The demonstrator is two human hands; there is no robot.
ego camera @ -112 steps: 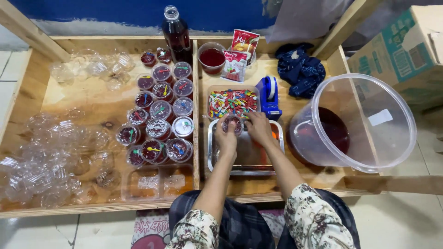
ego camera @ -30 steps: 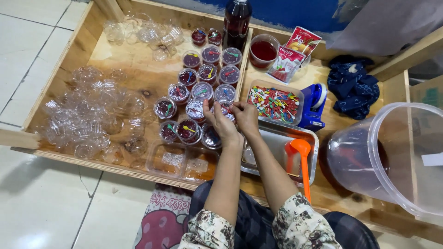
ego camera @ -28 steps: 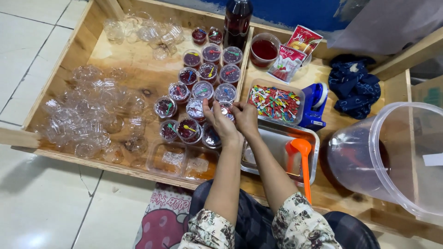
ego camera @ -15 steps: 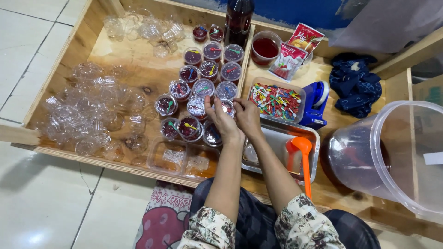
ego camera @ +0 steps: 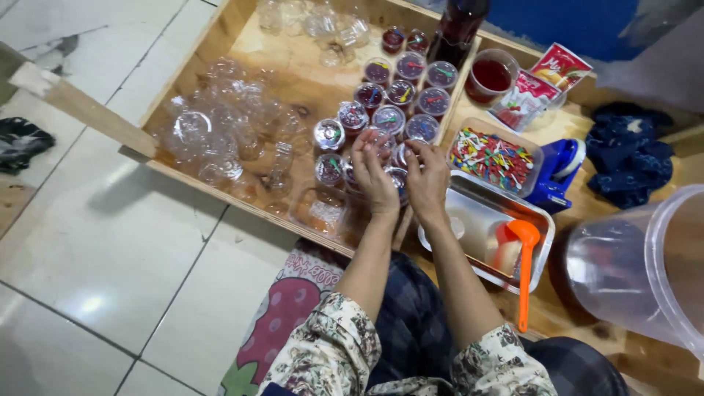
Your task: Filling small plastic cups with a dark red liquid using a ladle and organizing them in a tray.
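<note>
A shallow wooden tray with raised plank rims (ego camera: 88, 111) is sitting on the pale tiled floor (ego camera: 95, 249) and carrying nearly everything. Just beyond the left hand (ego camera: 372, 180), rows of small lidded clear plastic cups of dark red jelly (ego camera: 402, 94) are standing on its boards. Further out on that side, empty clear plastic cups (ego camera: 220, 125) are lying in a loose heap. Beside the right hand (ego camera: 428, 183), a rectangular metal pan (ego camera: 484, 220) is resting, with a clear box of coloured sticks (ego camera: 496, 157) just past it. A large clear plastic bucket (ego camera: 645, 271) is sitting well off to that side, apparently on its side.
</note>
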